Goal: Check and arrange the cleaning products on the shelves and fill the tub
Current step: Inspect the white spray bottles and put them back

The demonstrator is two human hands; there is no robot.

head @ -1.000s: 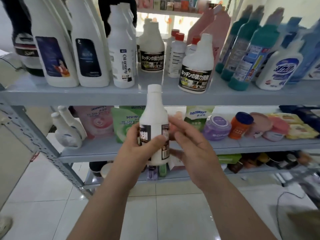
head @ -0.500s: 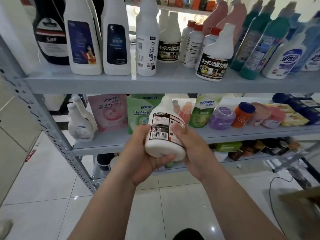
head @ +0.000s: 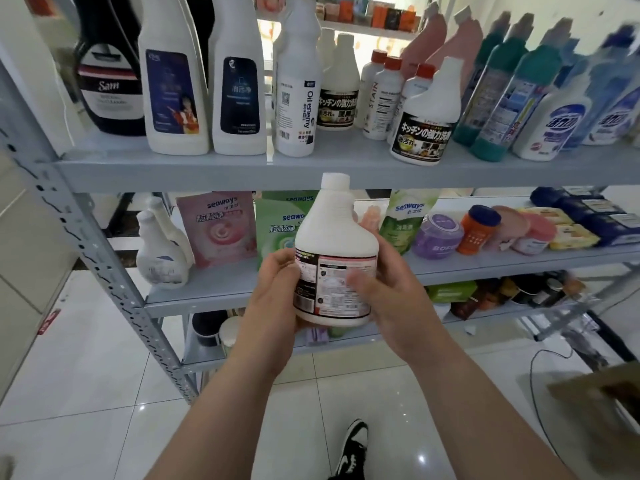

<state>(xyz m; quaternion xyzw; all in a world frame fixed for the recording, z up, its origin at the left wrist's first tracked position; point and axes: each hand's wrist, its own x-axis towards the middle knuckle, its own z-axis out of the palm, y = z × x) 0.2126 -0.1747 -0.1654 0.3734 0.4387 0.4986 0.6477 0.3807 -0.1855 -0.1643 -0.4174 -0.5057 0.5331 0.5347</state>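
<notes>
Just below the top shelf point(head: 207, 171), the white bottle point(head: 334, 244) stands upright, left grip point(head: 277, 292) and right grip point(head: 391, 292) both clamped round its labelled body, seemingly stiff, slick, fairly heavy.

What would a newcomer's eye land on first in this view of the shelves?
First, the white bottle held upright at centre, left hand and right hand both wrapped round it, back label facing the viewer. Behind it, the top shelf is crowded with tall cleaner bottles, including a look-alike bottle with a black Japanese label right of centre. A pink pouch stands on the middle shelf, left of the hands.
</notes>
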